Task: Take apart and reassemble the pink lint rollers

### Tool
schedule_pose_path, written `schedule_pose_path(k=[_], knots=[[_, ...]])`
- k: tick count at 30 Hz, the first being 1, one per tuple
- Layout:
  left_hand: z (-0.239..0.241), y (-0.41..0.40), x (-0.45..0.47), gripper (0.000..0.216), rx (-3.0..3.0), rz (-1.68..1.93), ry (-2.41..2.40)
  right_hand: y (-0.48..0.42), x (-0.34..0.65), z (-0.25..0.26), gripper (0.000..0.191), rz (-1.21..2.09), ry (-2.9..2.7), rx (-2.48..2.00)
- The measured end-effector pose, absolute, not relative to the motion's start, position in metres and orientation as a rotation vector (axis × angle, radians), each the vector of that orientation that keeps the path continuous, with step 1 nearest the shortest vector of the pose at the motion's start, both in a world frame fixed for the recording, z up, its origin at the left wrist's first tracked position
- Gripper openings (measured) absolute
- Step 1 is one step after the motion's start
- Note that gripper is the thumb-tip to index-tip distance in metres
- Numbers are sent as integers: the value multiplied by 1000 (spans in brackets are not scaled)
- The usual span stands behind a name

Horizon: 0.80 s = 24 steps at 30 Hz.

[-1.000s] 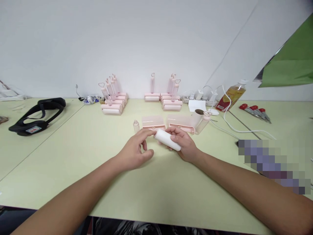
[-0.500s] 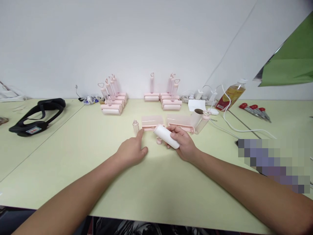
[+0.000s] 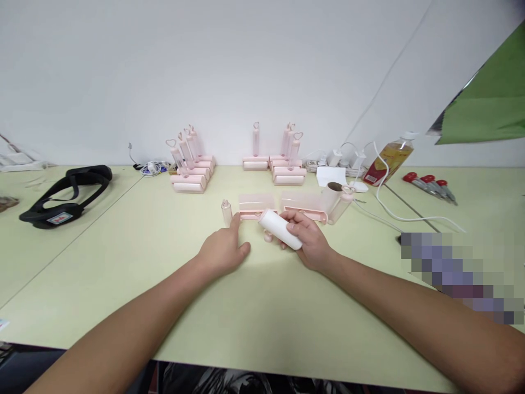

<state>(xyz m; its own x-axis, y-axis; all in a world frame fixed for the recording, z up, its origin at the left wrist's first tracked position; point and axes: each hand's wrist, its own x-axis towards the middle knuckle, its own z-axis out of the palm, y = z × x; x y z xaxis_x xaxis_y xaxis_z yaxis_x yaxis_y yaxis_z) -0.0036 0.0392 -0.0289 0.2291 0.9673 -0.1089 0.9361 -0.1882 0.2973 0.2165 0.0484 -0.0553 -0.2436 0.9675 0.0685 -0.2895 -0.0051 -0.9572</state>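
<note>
My right hand [image 3: 310, 239] is wrapped round a white lint roller [image 3: 281, 227] with a pale pink end, held tilted above the table. Just left of it my left hand [image 3: 221, 247] rests low, index finger stretched forward and thumb apart, holding nothing. That fingertip is close to a pink roller cover [image 3: 257, 203]; whether it touches cannot be seen. A clear handle tube [image 3: 226, 212] stands upright beside the finger. Partly behind the roller lies a small pink cap [image 3: 268, 236]. A second opened pink cover [image 3: 303, 205] lies behind my right hand.
Pink lint rollers with upright handles stand at the back left [image 3: 187, 183] and back right [image 3: 289, 176]. At the right are a cardboard-cored roll [image 3: 331, 192], a leaning handle tube [image 3: 341, 207], a cable [image 3: 406, 219], a drink bottle [image 3: 389, 158] and red-capped pens [image 3: 429, 186]. A black headset [image 3: 68, 197] lies left.
My left index finger has shifted very slightly beside the left pink cover. My right hand keeps the white roller in much the same pose. The whole view has moved slightly.
</note>
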Motion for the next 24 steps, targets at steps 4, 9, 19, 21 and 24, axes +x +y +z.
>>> schedule_pose_path(k=[4, 9, 19, 21, 24], knots=[[-25, 38, -3, 44, 2197, 273, 1712, 48, 216, -54, 31, 1498, -1189, -817], [-24, 38, -2, 51, 2239, 333, 1637, 48, 215, -53, 30, 1517, -1168, -791], [-26, 40, -3, 31, 2322, 319, 1610, 48, 216, -53, 30, 1541, -1163, -803], [-24, 39, -3, 38, 2302, 290, 1671, 48, 215, -53, 30, 1534, -1176, -800], [-21, 38, -4, 31, 2343, 229, 1745, 49, 215, -54, 31, 1530, -1170, -807]])
